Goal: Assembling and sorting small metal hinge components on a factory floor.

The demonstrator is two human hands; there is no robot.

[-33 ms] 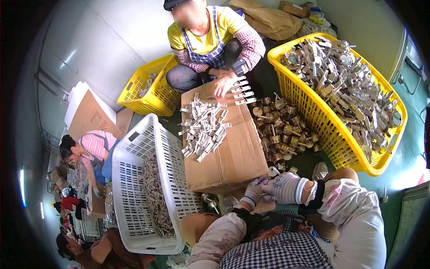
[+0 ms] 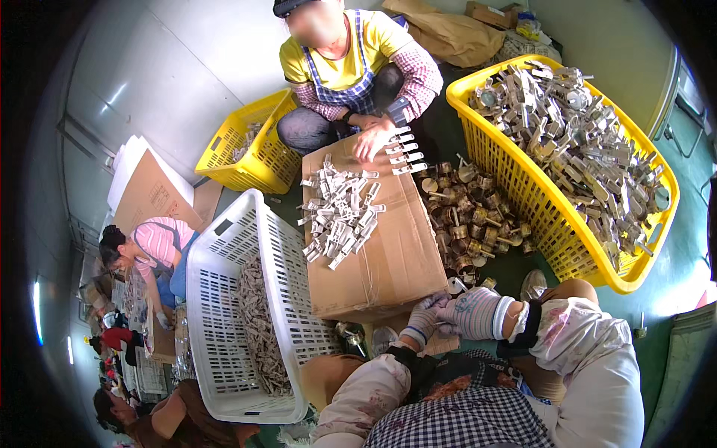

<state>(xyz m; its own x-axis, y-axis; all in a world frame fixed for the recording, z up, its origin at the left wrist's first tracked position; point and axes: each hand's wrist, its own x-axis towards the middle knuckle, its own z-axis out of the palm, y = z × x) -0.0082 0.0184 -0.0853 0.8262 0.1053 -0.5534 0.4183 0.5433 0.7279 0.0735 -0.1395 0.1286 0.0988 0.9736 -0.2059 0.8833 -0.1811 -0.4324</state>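
Observation:
In striped knit gloves, my left hand (image 2: 423,321) and my right hand (image 2: 476,312) meet at the near edge of a cardboard box (image 2: 388,257). The fingers of both are curled together; what they hold, if anything, is hidden. A shiny round metal piece (image 2: 456,285) shows just beyond my fingertips; I cannot tell whether it is held. On the box lies a loose pile of light metal clip-like parts (image 2: 340,213), with several similar ones (image 2: 405,155) lined up along its far right edge. A co-worker's hand (image 2: 373,140) rests beside that row.
Brassy cylindrical parts with stems (image 2: 474,224) are heaped right of the box. Beyond them stands a yellow basket (image 2: 549,250) full of metal parts. A white basket (image 2: 216,313) holding small parts is at left, a smaller yellow basket (image 2: 261,160) behind it. Other people sit at far left.

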